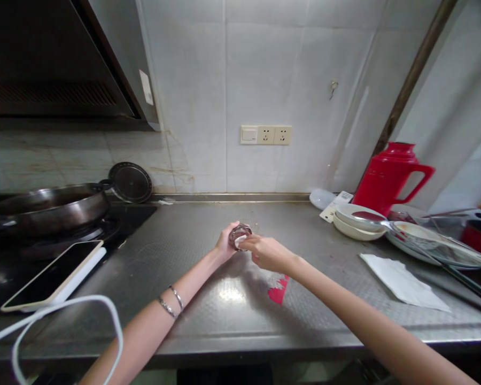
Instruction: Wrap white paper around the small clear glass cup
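Glassy dish mid-frame, left hand clasping it, right hand pinching white tissue: wiping's underway, I'd say, unfinished

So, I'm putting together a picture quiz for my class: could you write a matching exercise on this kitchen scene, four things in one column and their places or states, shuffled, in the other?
Column one
1. Left hand
2. Red jug
3. Phone
4. White napkin

Column two
A. Lying on the counter at the right
B. Behind the bowls
C. Face up, screen dark
D. Holding a small round thing

Pairs: 1-D, 2-B, 3-C, 4-A
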A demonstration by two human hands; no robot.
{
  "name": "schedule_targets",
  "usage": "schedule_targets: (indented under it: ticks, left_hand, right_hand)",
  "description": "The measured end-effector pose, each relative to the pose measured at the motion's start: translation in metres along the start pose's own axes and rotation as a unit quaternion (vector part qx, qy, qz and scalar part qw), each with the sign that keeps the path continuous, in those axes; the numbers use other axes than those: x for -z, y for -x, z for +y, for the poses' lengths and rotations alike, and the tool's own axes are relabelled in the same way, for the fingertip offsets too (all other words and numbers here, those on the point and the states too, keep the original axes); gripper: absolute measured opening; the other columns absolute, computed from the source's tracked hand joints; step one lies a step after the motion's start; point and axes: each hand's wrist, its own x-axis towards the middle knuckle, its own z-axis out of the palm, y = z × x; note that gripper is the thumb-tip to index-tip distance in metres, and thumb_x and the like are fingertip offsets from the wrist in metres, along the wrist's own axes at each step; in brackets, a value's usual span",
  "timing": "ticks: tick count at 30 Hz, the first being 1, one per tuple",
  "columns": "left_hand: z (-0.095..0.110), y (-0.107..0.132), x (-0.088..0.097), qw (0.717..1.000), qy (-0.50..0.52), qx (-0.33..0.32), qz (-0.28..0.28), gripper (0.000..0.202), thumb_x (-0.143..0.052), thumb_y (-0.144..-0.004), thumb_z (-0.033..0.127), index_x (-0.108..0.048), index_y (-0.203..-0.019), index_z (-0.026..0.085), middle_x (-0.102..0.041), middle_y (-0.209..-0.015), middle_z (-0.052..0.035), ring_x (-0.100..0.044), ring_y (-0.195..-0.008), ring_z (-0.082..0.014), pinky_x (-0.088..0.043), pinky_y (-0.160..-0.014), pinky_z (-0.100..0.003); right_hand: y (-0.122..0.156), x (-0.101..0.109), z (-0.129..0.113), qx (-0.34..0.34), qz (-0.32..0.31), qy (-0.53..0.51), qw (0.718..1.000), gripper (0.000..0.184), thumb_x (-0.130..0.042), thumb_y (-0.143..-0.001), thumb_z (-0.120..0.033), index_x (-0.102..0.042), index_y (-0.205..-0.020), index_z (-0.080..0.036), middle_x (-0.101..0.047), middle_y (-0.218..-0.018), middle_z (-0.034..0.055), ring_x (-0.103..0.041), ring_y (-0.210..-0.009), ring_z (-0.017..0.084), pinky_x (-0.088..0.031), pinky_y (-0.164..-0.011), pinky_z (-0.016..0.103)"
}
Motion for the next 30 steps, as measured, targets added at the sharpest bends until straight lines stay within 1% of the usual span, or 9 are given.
schedule_targets:
  ticks: [4,7,10,13,16,19,24,28,30]
  left_hand:
    - [0.004,0.001,0.001,0.999,-0.019,0.027,-0.023,0.029,-0.058,-0.076,0.037,-0.069,-0.086,0.012,-0.069,-0.067,-0.0057,-0.058,-0.049,-0.0132,-0.041,-0.043,-0.022]
    - [0.003,0.002,0.001,0.998,-0.04,0.038,-0.041,0.029,-0.058,-0.077,0.037,-0.068,-0.086,0.012,-0.065,-0.061,-0.0038,-0.054,-0.044,-0.011,-0.036,-0.039,-0.02]
    - [0.002,0.002,0.0,0.997,-0.056,0.043,-0.038,0.028,-0.058,-0.076,0.036,-0.068,-0.086,0.012,-0.067,-0.065,-0.005,-0.057,-0.048,-0.0119,-0.036,-0.041,-0.02]
    - [0.0,0.003,-0.002,0.997,-0.062,0.03,-0.027,0.029,-0.057,-0.076,0.036,-0.068,-0.086,0.011,-0.07,-0.073,-0.0073,-0.059,-0.051,-0.0127,-0.035,-0.041,-0.02]
    - [-0.003,0.004,-0.004,0.999,-0.051,-0.002,-0.02,0.03,-0.058,-0.075,0.037,-0.067,-0.085,0.011,-0.07,-0.074,-0.0084,-0.062,-0.057,-0.0147,-0.039,-0.047,-0.021]
    - [-0.008,0.004,-0.005,0.999,-0.031,-0.037,-0.015,0.029,-0.058,-0.074,0.037,-0.067,-0.081,0.01,-0.069,-0.068,-0.0076,-0.063,-0.059,-0.0161,-0.044,-0.055,-0.023]
    - [-0.013,0.004,-0.008,0.998,0.009,-0.057,0.017,0.028,-0.057,-0.074,0.037,-0.065,-0.076,0.01,-0.067,-0.063,-0.0061,-0.062,-0.057,-0.0157,-0.045,-0.057,-0.025]
    - [-0.009,0.005,-0.011,0.996,0.022,-0.08,0.034,0.03,-0.057,-0.075,0.04,-0.064,-0.078,0.011,-0.067,-0.064,-0.0055,-0.062,-0.056,-0.0158,-0.046,-0.056,-0.025]
    - [-0.006,0.006,-0.013,0.996,0.025,-0.082,0.033,0.031,-0.056,-0.076,0.04,-0.065,-0.08,0.011,-0.068,-0.065,-0.0058,-0.062,-0.057,-0.0159,-0.046,-0.057,-0.025]
  right_hand:
    - [0.003,0.01,0.003,0.075,-0.031,0.115,0.99,0.029,-0.045,-0.08,-0.002,-0.057,-0.103,-0.014,-0.062,-0.106,0.0096,-0.054,-0.104,0.019,-0.046,-0.082,0.03]
    - [0.002,0.01,0.0,0.107,-0.039,0.199,0.973,0.026,-0.046,-0.081,-0.003,-0.057,-0.103,-0.012,-0.06,-0.104,0.0113,-0.052,-0.106,0.022,-0.048,-0.078,0.032]
    - [0.004,0.003,-0.007,0.081,-0.028,0.256,0.963,0.023,-0.044,-0.084,-0.004,-0.057,-0.102,-0.011,-0.057,-0.106,0.0139,-0.051,-0.104,0.025,-0.051,-0.068,0.032]
    - [0.007,-0.006,-0.015,0.027,-0.016,0.259,0.965,0.024,-0.04,-0.086,-0.004,-0.055,-0.103,-0.01,-0.056,-0.107,0.0163,-0.051,-0.105,0.026,-0.051,-0.059,0.028]
    - [0.006,-0.018,-0.023,-0.016,-0.018,0.211,0.977,0.03,-0.041,-0.081,-0.001,-0.053,-0.107,-0.01,-0.056,-0.108,0.0157,-0.054,-0.101,0.025,-0.05,-0.059,0.028]
    - [0.001,-0.029,-0.033,-0.096,-0.003,0.132,0.987,0.036,-0.043,-0.075,0.001,-0.053,-0.108,-0.01,-0.058,-0.107,0.0135,-0.059,-0.089,0.022,-0.049,-0.065,0.029]
    - [-0.016,-0.037,-0.049,-0.252,0.109,-0.048,0.96,0.023,-0.047,-0.076,-0.008,-0.06,-0.093,-0.017,-0.065,-0.097,0.0078,-0.061,-0.08,0.017,-0.042,-0.065,0.024]
    - [-0.026,-0.036,-0.047,-0.279,0.201,-0.188,0.92,0.016,-0.05,-0.075,-0.015,-0.063,-0.083,-0.02,-0.067,-0.08,0.0012,-0.06,-0.074,0.015,-0.037,-0.062,0.021]
    - [-0.027,-0.034,-0.041,-0.251,0.219,-0.198,0.922,0.014,-0.051,-0.074,-0.015,-0.064,-0.08,-0.019,-0.066,-0.078,0.0009,-0.058,-0.071,0.014,-0.036,-0.061,0.02]
